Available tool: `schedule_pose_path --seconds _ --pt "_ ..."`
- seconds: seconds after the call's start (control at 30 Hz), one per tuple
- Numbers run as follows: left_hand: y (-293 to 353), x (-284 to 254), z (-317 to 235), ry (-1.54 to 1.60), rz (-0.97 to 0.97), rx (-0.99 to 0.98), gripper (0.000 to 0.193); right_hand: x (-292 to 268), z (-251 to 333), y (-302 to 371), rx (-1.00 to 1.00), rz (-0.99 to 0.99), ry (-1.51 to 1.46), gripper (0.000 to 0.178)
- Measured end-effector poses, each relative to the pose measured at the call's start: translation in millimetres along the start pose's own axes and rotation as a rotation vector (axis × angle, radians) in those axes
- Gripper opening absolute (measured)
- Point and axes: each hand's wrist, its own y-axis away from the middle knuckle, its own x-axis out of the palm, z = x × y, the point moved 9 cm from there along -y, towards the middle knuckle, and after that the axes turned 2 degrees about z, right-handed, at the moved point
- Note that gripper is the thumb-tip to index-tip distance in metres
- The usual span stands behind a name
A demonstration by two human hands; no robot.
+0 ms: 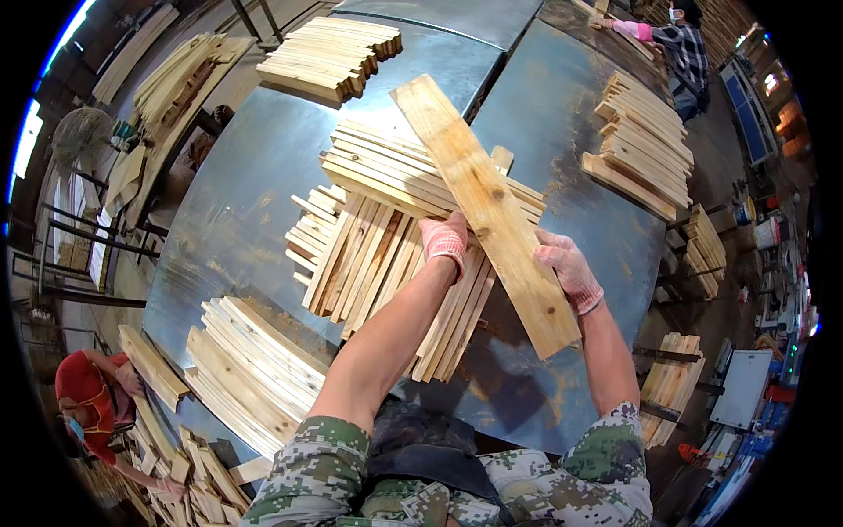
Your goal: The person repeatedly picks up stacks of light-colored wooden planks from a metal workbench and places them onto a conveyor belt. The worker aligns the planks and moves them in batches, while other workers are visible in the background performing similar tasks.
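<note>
1. Long pale wooden plank [488, 209] is pinched by both gloved grips, left hand [445, 241] and right hand [567, 270].
2. Beneath them, thin pale slat stacks [369, 250] cover the grey metal table [246, 202].
3. Beyond: a cluttered workshop.

a long pale wooden plank [487, 206] with small knots lies tilted diagonally, held above a crossed heap of thin slats [386, 246].

Slat stacks [329, 54] [641, 145] on metal table [246, 202]; two other workers [88, 404] [680, 44].
</note>
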Motion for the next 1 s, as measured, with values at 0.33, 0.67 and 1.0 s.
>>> schedule_pose_path --seconds 0.33,0.67,1.0 --pt "-1.6 -20.5 7.8 -0.038 0.320 -0.157 0.065 49.6 -10.9 9.4 -0.015 0.002 -0.167 0.046" --pt "114.2 -281.2 -42.5 0.164 0.169 0.204 0.051 254.9 -73.5 6.3 0.201 0.299 -0.004 0.050" --pt "243.2 -675.4 31.0 -0.762 -0.967 0.150 0.097 452.4 -217.1 -41.6 -0.102 0.245 1.173 0.058"
